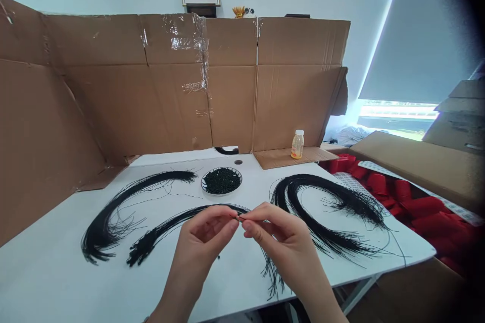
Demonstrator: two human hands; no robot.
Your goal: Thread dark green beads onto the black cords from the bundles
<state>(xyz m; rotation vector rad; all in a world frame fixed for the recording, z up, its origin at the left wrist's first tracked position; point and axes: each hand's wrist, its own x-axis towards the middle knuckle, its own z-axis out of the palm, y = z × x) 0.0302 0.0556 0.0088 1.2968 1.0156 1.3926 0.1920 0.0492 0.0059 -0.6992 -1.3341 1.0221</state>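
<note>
— Far left of the desk [49, 282]?
— A big curved sheaf of thin black cords [109, 217], flat on the white top, close to the left edge.

— Next along?
— A thinner sheaf of black cords [162, 232], sweeping up from the front half of the desk and under the hands. Nearer the back edge, a round plate [227, 194] with a heap of dark green granules [222, 180].

— And the grip?
— Narrow on both sides: left hand [206, 232] and right hand [276, 234] pinching a small reddish-tipped piece [238, 218] between their fingertips, above the middle of the desk. Exact kind of piece too small to tell. Loose black strands [272, 272] hanging below the right hand, toward the front edge.

— Further right?
— A third sheaf of black cords [326, 207] near the right edge. Past that edge, red cups [420, 209] in a cardboard box [413, 161]. Behind the back edge, a plastic bottle [297, 145] on a cardboard flap [280, 159].
</note>
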